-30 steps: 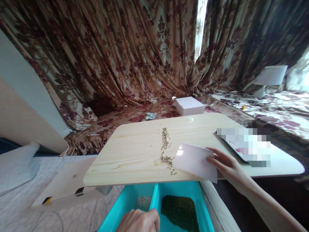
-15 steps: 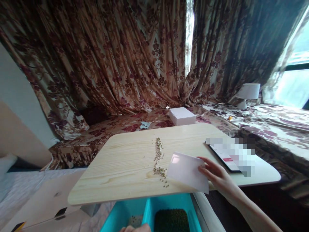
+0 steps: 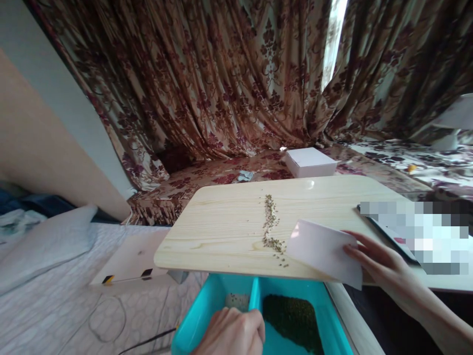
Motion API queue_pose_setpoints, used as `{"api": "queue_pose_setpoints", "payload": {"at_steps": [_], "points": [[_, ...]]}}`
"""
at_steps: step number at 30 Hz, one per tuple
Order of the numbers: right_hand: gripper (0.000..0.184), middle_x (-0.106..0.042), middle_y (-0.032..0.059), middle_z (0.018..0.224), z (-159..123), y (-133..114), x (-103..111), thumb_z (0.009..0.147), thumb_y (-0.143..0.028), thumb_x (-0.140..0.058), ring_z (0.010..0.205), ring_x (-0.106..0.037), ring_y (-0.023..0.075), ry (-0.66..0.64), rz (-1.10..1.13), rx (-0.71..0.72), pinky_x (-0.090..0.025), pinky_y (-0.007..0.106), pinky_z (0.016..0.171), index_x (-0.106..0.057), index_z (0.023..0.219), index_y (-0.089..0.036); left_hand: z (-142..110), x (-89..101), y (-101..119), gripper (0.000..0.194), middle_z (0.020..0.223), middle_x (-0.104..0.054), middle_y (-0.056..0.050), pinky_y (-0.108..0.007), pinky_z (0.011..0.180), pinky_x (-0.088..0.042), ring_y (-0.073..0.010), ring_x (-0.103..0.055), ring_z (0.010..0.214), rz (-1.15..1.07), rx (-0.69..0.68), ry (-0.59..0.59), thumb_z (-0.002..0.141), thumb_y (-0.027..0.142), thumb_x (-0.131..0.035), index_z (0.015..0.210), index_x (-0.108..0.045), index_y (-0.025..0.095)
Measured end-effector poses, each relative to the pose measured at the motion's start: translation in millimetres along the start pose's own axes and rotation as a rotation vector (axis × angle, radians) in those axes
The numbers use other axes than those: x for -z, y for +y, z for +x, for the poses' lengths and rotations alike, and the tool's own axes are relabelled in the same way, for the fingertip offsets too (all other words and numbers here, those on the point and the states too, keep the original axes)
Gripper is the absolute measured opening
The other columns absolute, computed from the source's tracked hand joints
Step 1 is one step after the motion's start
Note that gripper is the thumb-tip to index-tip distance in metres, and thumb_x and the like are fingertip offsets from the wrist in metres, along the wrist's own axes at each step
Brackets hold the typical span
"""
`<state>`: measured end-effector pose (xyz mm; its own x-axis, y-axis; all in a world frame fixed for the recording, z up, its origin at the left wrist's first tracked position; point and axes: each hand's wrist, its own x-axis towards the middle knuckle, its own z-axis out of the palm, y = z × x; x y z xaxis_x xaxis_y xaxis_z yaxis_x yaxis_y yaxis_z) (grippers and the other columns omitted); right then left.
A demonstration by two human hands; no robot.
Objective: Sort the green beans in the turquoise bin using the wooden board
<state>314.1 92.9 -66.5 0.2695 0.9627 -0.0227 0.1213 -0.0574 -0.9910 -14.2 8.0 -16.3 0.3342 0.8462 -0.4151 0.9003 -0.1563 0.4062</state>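
My right hand pinches the right edge of a white card, which bends slightly over the table's front edge. The card's left edge lies close beside a narrow trail of small greenish-brown grains on the pale wooden tabletop. Below the front edge is a turquoise bin split by a divider. Its right compartment holds a heap of dark green grains; the left has a few grains on a pale patch. My left hand is closed at the divider, its fingertips hidden.
A tablet-like device, partly blurred out, rests on the tabletop at right. A white box sits behind the table on the floral-covered seat. At left, a flat cardboard piece and a cable lie on the bed.
The view has swung left and down, so more of the bin and my left hand shows. Card, right hand and grain trail keep about the same places on the table.
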Motion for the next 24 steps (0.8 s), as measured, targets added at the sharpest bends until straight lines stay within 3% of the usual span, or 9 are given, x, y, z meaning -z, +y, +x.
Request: {"api": "queue_pose_setpoints", "payload": {"at_steps": [5, 11, 17, 21, 24], "points": [[0.066, -0.079, 0.0083, 0.089, 2, -2, 4, 0.064, -0.072, -0.079, 0.068, -0.073, 0.0266, -0.112, -0.044, -0.009, -0.059, 0.031, 0.048, -0.076, 0.113, -0.027, 0, -0.7, 0, 0.036, 0.102, -0.073, -0.008, -0.032, 0.091, -0.046, -0.0267, -0.065, 0.103, 0.009, -0.016, -0.001, 0.097, 0.021, -0.036, 0.105, -0.071, 0.023], [0.052, -0.08, 0.0096, 0.092, -2, -16, 0, 0.071, -0.064, -0.081, 0.085, -0.076, 0.0315, -0.152, -0.018, 0.031, -0.064, 0.034, 0.061, -0.077, 0.109, -0.029, -5, 5.5, 7, 0.036, 0.108, -0.074, -0.009, -0.036, 0.095, -0.045, -0.029, -0.065, 0.106, 0.068, -0.08, -0.044, 0.099, 0.015, -0.036, 0.109, -0.07, 0.02], [0.063, -0.08, 0.0084, 0.087, -1, -17, -7, 0.068, -0.071, -0.077, 0.068, -0.073, 0.0276, -0.145, -0.077, 0.042, -0.06, 0.033, 0.049, -0.076, 0.113, -0.027, -8, 16.1, 18, 0.035, 0.111, -0.075, -0.011, -0.039, 0.1, -0.044, -0.0305, -0.065, 0.11, 0.066, -0.028, -0.109, 0.099, 0.012, -0.039, 0.11, -0.071, 0.019], [0.057, -0.081, 0.0095, 0.086, 4, -28, -12, 0.065, -0.071, -0.08, 0.083, -0.076, 0.0318, -0.14, -0.101, 0.134, -0.063, 0.036, 0.066, -0.078, 0.103, -0.028, -7, 17.9, 21, 0.038, 0.116, -0.073, -0.012, -0.041, 0.1, -0.045, -0.0303, -0.064, 0.113, 0.066, 0.022, -0.117, 0.1, 0.01, -0.037, 0.113, -0.071, 0.018], [0.066, -0.08, 0.0085, 0.086, 11, -22, -19, 0.062, -0.077, -0.078, 0.084, -0.076, 0.0312, -0.156, -0.092, 0.147, -0.064, 0.039, 0.07, -0.077, 0.105, -0.027, -7, 18.8, 22, 0.039, 0.115, -0.073, -0.011, -0.041, 0.101, -0.045, -0.0297, -0.063, 0.114, 0.055, 0.04, -0.118, 0.1, 0.009, -0.036, 0.114, -0.071, 0.018]]}}
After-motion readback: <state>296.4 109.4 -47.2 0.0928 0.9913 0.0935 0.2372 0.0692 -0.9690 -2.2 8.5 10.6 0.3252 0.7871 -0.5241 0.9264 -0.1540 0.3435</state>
